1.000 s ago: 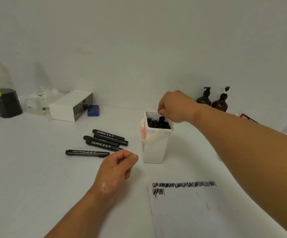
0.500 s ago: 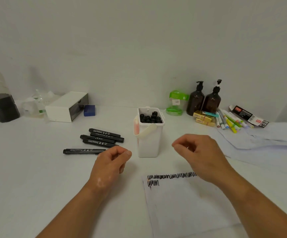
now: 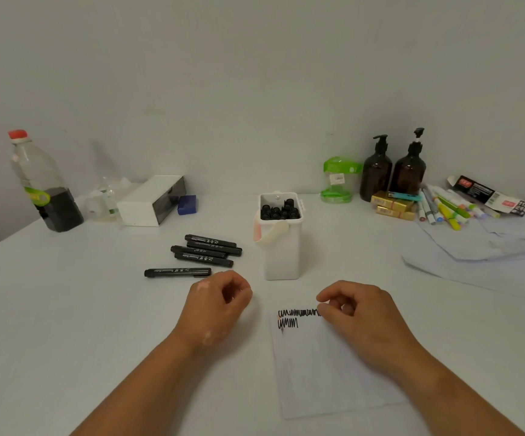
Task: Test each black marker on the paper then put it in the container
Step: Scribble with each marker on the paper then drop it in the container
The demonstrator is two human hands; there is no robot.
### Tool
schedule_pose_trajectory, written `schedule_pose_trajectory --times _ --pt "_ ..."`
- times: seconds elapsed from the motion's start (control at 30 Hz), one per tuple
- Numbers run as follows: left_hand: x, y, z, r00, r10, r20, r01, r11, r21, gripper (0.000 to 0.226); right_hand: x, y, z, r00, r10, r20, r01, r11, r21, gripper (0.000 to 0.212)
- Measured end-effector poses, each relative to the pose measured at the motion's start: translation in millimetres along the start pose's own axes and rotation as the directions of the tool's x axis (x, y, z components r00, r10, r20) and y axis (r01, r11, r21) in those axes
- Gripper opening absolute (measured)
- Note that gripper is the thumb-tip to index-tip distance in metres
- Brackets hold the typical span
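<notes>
**Markers wait to be tested**

Both our hands are empty. Our left hand point(image 3: 220, 305) has loosely curled fingers and sits just beside the nearest marker point(image 3: 178, 272). Our right hand point(image 3: 358, 313) is loosely curled too, over the top of the paper point(image 3: 327, 372) near the front edge of the table point(image 3: 66, 309).

Five black markers lie flat in the middle of the table, left of the white container point(image 3: 281, 253). Each one is a long black stick with white writing and its cap on. We think it is light, hard and smooth, so it could roll. We would pinch it around the middle.
</notes>
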State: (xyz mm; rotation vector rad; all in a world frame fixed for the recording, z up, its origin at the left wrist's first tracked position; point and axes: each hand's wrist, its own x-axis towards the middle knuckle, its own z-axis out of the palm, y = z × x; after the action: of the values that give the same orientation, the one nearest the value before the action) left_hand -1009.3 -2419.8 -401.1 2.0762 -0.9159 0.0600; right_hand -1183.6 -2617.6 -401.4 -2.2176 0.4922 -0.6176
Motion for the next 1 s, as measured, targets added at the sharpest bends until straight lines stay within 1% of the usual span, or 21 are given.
schedule_pose_trajectory --times 0.07,0.13,0.17,0.23,0.3,0.37,0.53,0.63,0.7,0.73,0.8,0.83,0.87,0.9,0.93,1.0 --pt "11 -12 -12 0.997 0.038 -0.062 -0.027 0.985 0.171 0.01 1 0 1 1.0 0.002 0.013 -0.002 1.0 0.007 0.015" --pt "23 -31 -27 0.996 0.044 -0.078 -0.017 0.946 0.323 0.019 1 -2 1 1.0 -0.001 0.028 0.0 1.0 0.025 0.014" --pt "29 -41 -34 0.998 0.018 -0.067 0.011 0.914 0.406 0.026 0 -3 1 0.999 -0.003 0.036 0.002 1.0 0.031 0.013" --pt "38 -59 -45 0.996 -0.087 -0.03 0.088 0.813 0.576 0.039 -1 -5 2 0.998 -0.014 0.053 0.012 0.999 0.031 0.011" --pt "43 -70 -50 0.987 -0.156 0.032 0.087 0.702 0.707 0.045 -2 -6 3 0.997 -0.016 0.071 0.013 0.999 0.041 0.009" --pt "45 -74 -50 0.983 -0.165 0.08 0.05 0.66 0.75 0.045 -2 -7 3 0.997 -0.007 0.081 0.003 0.999 0.055 0.008" --pt "43 -71 -46 0.989 -0.104 0.101 -0.008 0.655 0.755 0.034 -3 -7 0 0.996 0.005 0.087 -0.011 0.997 0.075 0.006" --pt "40 -55 -45 0.986 -0.079 0.149 -0.06 0.659 0.749 0.026 -3 -8 -1 0.996 0.009 0.085 -0.015 0.997 0.07 0.005" --pt "37 -40 -43 0.985 -0.036 0.166 -0.091 0.713 0.695 0.022 -3 -10 -1 0.996 0.013 0.089 -0.019 0.997 0.069 0.005" --pt "35 -30 -41 0.988 -0.007 0.157 -0.095 0.769 0.633 0.02 -3 -10 -1 0.996 0.018 0.09 -0.025 0.997 0.073 0.005" --pt "30 -7 -39 0.991 0.005 0.133 -0.063 0.899 0.434 0.017 -4 -10 0 0.996 0.027 0.09 -0.034 0.996 0.083 0.005" --pt "28 4 -38 0.99 -0.022 0.143 -0.022 0.953 0.301 0.015 -4 -10 0 0.995 0.029 0.091 -0.037 0.996 0.087 0.004" --pt "25 15 -37 0.982 -0.066 0.174 0.039 0.987 0.154 0.014 -4 -11 1 0.995 0.031 0.092 -0.039 0.995 0.095 0.004" --pt "23 23 -37 0.967 -0.11 0.229 0.112 0.994 0.005 0.011 -5 -11 2 0.995 0.031 0.094 -0.042 0.993 0.11 0.004" --pt "20 30 -36 0.944 -0.135 0.3 0.183 0.974 -0.135 0.01 -5 -12 2 0.995 0.028 0.099 -0.04 0.991 0.126 0.004" --pt "16 38 -33 0.902 -0.102 0.419 0.278 0.88 -0.384 0.014 -6 -12 3 0.994 0.017 0.112 -0.035 0.986 0.162 0.007"
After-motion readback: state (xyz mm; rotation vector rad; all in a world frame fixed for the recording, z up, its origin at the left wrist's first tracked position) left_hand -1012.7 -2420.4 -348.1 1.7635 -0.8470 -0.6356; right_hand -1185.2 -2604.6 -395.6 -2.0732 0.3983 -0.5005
